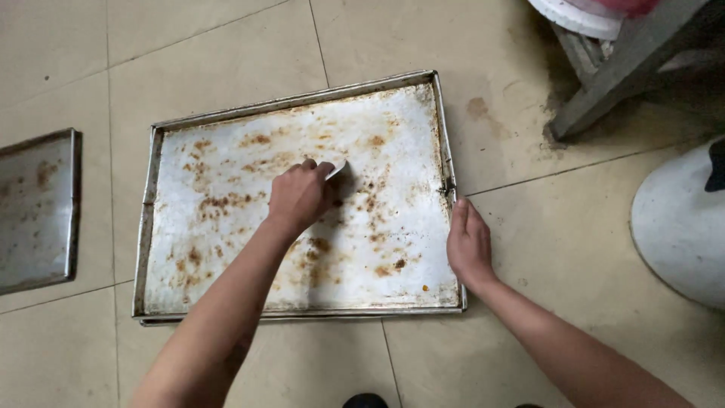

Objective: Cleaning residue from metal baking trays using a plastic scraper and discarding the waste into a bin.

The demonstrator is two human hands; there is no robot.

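Here, a small white scraper [337, 168] is gripped by the left hand [300, 195] near the tray's [151, 227] centre; the tray's right edge is pressed by the flat, open right hand [468, 243]. The tray is laid on the tiled floor [226, 53].

1. The floor [226, 68] is laid with large, pale beige tiles, glossy enough to catch a soft, even light.
2. Thin dark grout lines [320, 41] run between the tiles, set at a slight slant to the view.
3. A brown stain [477, 107] marks a tile toward the upper right, and dark grime spreads around the foot of a grey metal stand [604, 83] in the upper right corner.
4. A white, round-edged object [578, 17] rests on that stand, cut off by the top edge.
5. At the right edge lies part of a large, pale round object [676, 227].
6. At the left edge lies a second metal tray [38, 208], spotted with brown, flat on the tiles.
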